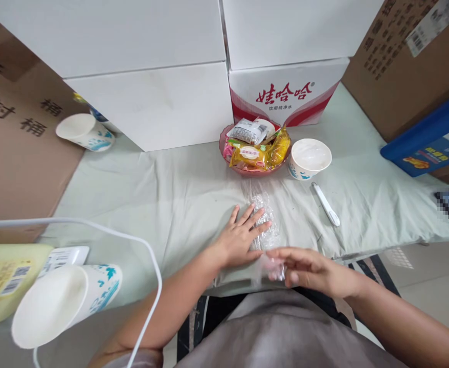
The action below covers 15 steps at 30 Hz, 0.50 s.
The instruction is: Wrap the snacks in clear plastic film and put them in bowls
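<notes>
Crinkly clear plastic bag (265,225), left hand (240,240) spread flat on it; right hand (305,268) pinching its edge

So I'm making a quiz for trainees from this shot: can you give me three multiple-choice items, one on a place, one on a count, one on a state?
1. Where is the white pen?
A. in the snack bowl
B. on the cloth, near the upright cup
C. in a hand

2. How many paper cups show?
A. one
B. two
C. three

3. How is the left hand?
A. flat on the clear bag
B. closed in a fist
C. lifted off the table

Answers: 1 B, it lies in front of the cup. 2 C, one upright, two tipped at left. 3 A, fingers spread on the bag, whose end the right hand pinches.
</notes>
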Each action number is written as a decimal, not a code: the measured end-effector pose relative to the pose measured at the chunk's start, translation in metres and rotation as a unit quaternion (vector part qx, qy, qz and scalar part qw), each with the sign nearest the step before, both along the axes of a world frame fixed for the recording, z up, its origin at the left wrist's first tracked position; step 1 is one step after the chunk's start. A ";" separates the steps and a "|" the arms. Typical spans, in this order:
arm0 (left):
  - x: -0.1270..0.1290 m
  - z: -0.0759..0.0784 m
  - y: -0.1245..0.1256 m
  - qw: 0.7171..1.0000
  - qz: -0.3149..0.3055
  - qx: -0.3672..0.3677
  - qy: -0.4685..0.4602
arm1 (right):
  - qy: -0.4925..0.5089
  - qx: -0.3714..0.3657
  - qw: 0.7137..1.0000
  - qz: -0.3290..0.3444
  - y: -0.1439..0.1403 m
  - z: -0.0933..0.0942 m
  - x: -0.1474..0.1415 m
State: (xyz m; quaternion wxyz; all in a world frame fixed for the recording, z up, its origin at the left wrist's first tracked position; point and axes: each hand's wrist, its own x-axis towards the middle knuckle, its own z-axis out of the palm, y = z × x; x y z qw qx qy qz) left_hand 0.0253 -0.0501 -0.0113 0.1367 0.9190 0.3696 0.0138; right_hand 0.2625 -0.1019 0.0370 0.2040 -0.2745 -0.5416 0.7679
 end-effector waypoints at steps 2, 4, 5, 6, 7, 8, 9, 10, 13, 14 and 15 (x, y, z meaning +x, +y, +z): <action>-0.001 -0.004 0.000 1.000 -0.010 0.009 -0.003 | 0.024 -0.033 0.997 -0.060 0.019 -0.003 -0.008; -0.002 -0.006 0.000 1.000 -0.015 0.010 -0.006 | 0.031 -0.059 0.990 -0.121 0.038 -0.008 -0.015; -0.003 -0.007 0.001 1.000 -0.014 0.011 -0.009 | 0.029 -0.075 0.986 -0.149 0.047 -0.010 -0.017; -0.003 -0.006 0.001 1.000 -0.011 0.014 -0.013 | 0.025 -0.095 0.981 -0.169 0.054 -0.012 -0.020; -0.003 -0.006 0.001 1.000 -0.009 0.018 -0.017 | 0.020 -0.116 0.976 -0.184 0.061 -0.014 -0.021; -0.003 -0.005 0.001 0.999 -0.006 0.024 -0.020 | 0.015 -0.135 0.972 -0.194 0.067 -0.016 -0.022; -0.003 -0.004 0.001 0.999 -0.006 0.030 -0.022 | 0.011 -0.151 0.968 -0.200 0.071 -0.018 -0.023; -0.003 -0.004 0.001 0.999 -0.005 0.036 -0.022 | 0.008 -0.165 0.965 -0.204 0.075 -0.019 -0.023; -0.002 -0.003 0.000 0.999 -0.005 0.046 -0.017 | 0.016 -0.191 0.956 -0.221 0.081 -0.024 -0.024; -0.002 -0.003 0.000 0.999 -0.006 0.047 -0.015 | 0.020 -0.198 0.953 -0.226 0.083 -0.025 -0.024; -0.001 -0.003 0.000 0.999 -0.006 0.046 -0.012 | 0.023 -0.203 0.951 -0.231 0.084 -0.025 -0.025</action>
